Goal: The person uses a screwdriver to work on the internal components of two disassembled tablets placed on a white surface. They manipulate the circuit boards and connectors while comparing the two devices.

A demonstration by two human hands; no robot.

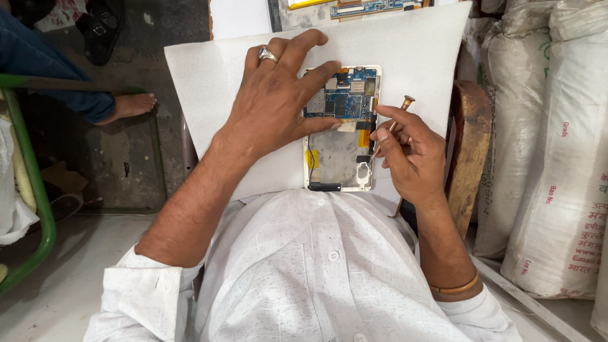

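An opened tablet [339, 158] with its back cover off lies on a white foam sheet [411, 57] on my lap, its blue circuit board [345, 98] showing at the top. My left hand [278, 95], a ring on one finger, rests flat over the tablet's upper left and presses it down. My right hand [408, 155] grips a thin screwdriver [396, 120] with a wooden, brass-capped handle. Its tip points down at the tablet's right edge near the lower middle.
Stacked white sacks [557, 139] fill the right side, with a wooden stool [472, 145] beside my right hand. Another person's bare foot [130, 104] and blue trouser leg are at the upper left, next to a green metal frame [31, 183]. More circuit boards [373, 6] lie beyond the sheet.
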